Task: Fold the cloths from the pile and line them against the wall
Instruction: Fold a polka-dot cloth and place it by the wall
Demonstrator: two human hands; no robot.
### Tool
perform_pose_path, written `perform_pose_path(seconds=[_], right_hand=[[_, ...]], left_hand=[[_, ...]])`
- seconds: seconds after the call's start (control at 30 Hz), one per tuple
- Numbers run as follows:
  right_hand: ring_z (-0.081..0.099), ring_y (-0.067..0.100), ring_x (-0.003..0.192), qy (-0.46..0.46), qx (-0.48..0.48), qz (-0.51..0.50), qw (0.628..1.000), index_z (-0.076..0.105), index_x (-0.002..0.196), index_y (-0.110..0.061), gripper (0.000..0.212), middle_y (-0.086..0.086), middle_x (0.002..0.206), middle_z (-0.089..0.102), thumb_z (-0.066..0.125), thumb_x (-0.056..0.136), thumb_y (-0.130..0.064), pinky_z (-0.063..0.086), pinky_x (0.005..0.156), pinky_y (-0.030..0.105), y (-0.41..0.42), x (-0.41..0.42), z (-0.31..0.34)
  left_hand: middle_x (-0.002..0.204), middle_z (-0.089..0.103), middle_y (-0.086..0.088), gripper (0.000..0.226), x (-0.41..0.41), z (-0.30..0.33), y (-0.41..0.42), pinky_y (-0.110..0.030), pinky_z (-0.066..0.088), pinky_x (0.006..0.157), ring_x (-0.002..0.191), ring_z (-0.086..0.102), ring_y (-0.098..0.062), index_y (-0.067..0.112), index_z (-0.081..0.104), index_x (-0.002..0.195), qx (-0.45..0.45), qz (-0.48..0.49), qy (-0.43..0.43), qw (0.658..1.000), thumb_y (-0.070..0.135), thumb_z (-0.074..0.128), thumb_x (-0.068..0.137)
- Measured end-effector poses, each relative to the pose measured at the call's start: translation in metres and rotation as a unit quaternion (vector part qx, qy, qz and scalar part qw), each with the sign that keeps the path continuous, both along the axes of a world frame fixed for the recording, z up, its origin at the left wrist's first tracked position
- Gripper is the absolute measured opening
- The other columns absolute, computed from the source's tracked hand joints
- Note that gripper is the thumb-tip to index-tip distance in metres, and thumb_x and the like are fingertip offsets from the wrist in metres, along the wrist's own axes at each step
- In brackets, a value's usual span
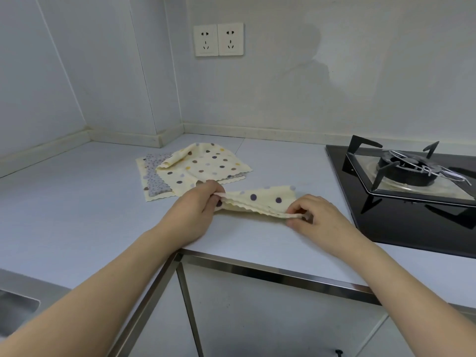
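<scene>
My left hand (198,204) pinches the left end of the folded dotted cloth (260,200); my right hand (313,215) pinches its right end; the pile (190,168) lies farther back on the counter (77,202).

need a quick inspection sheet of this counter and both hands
surface: pale countertop, metal front edge
job's things: folded dotted cloth held over the counter; pile of cloths behind it, unfolded; none lined along the wall yet
clutter: nothing seen
grippers: left hand pinches the cloth's left end; right hand pinches its right end
cables: nothing seen
surroundings: gas hob at right, double socket on the wall, sink corner at lower left
</scene>
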State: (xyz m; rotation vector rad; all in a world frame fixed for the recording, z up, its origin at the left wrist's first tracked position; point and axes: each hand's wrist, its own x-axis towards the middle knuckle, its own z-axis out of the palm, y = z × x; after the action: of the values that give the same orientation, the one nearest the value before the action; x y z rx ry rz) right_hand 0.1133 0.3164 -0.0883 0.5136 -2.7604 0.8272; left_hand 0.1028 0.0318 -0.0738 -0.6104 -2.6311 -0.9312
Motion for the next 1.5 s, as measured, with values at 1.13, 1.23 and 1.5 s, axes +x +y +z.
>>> perform_pose_path(seconds=[1.13, 1.23, 1.5], right_hand=[[0.057, 0.013, 0.071, 0.042, -0.265, -0.081, 0.960, 0.067, 0.078, -0.019, 0.011, 0.006, 0.078, 0.067, 0.066, 0.089, -0.017, 0.046, 0.075, 0.031, 0.017, 0.022, 0.057], [0.059, 0.013, 0.075, 0.064, -0.263, -0.084, 0.959, 0.067, 0.080, -0.020, 0.014, 0.001, 0.080, 0.068, 0.062, 0.092, -0.014, 0.046, 0.078, 0.032, 0.023, 0.020, 0.071], [0.059, 0.017, 0.083, 0.091, -0.210, -0.092, 0.969, 0.066, 0.090, -0.016, 0.015, -0.002, 0.084, 0.067, 0.052, 0.096, -0.011, 0.044, 0.077, 0.030, 0.025, 0.025, 0.080]], left_hand=[[0.083, 0.064, 0.024, 0.008, 0.029, 0.052, 0.016, -0.029, 0.048, 0.061, 0.068, 0.057, -0.004, 0.030, 0.061, 0.093, 0.008, 0.049, 0.012, 0.999, 0.028, 0.054, 0.096], [0.072, 0.060, 0.022, 0.012, 0.030, 0.058, 0.015, -0.013, 0.040, 0.051, 0.057, 0.056, -0.003, 0.030, 0.065, 0.079, 0.015, 0.049, -0.019, 0.998, 0.033, 0.064, 0.091], [0.070, 0.064, 0.004, 0.022, 0.033, 0.065, 0.021, -0.019, 0.044, 0.050, 0.048, 0.059, -0.006, 0.023, 0.065, 0.075, 0.029, 0.076, -0.032, 0.996, 0.041, 0.067, 0.086]])
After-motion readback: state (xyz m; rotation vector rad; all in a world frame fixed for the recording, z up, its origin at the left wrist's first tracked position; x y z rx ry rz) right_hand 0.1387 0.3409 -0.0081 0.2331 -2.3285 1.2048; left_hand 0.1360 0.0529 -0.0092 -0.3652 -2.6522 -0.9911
